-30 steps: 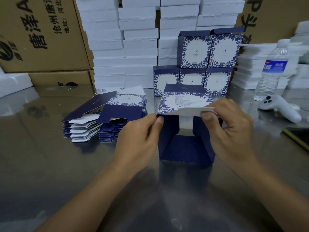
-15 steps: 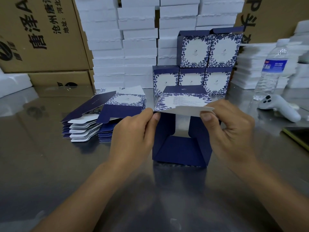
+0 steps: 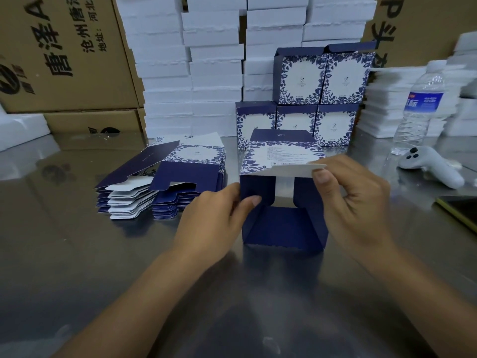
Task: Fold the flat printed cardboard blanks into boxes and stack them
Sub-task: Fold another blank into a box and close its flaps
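Note:
A half-formed navy and white floral box (image 3: 281, 226) lies on its side on the steel table (image 3: 77, 254), its open end facing me. My left hand (image 3: 219, 215) pinches the box's left side flap and pushes it inward. My right hand (image 3: 353, 202) pinches the right end of the white top flap (image 3: 291, 170) and holds it raised. Left of the box lie two piles of flat printed blanks (image 3: 165, 182). Behind it stand several finished boxes (image 3: 309, 99) in two tiers.
White foam blocks (image 3: 193, 68) are stacked along the back, with brown cartons (image 3: 64, 52) to the left. A water bottle (image 3: 420, 109), a white controller (image 3: 433, 166) and a dark phone (image 3: 462, 210) are at the right.
My left hand has dropped from the top flap's left corner to the left side flap. The box has shifted slightly left. My right hand keeps hold of the top flap.

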Available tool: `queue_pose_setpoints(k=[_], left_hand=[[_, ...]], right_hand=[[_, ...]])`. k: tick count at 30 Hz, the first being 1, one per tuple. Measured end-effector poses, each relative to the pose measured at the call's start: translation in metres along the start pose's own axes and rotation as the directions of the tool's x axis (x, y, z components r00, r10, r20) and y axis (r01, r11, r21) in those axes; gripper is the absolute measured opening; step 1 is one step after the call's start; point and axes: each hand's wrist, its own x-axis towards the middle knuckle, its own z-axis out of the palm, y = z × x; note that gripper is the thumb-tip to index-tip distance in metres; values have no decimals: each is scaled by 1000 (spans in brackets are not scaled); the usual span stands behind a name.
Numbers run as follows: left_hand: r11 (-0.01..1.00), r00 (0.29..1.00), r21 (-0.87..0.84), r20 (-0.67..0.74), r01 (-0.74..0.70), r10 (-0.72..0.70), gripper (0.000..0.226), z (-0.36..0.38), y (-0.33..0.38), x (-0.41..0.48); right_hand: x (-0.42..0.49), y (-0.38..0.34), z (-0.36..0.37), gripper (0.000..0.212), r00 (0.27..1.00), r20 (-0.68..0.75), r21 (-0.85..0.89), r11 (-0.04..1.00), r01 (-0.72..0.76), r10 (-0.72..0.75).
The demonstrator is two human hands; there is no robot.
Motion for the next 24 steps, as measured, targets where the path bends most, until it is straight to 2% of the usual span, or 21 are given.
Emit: queue_pose_setpoints(k=[10,13,17,24], left_hand=[[997,999,-63,-32,35,-37,45,2,0,0],[994,997,-77,12,76,-75,44,4,-2,0],[996,992,-15,86,89,-87,44,6,-4,0],[996,994,5,75,84,-85,45,3,-3,1]], right_hand=[[1,0,0,50,1000,14,-33,999,15,-15],[2,-1,0,39,999,23,-21,999,29,-29],[2,0,0,55,1000,28,-23,1000,-2,3],[2,-1,-1,58,999,36,-16,1000,-13,13]])
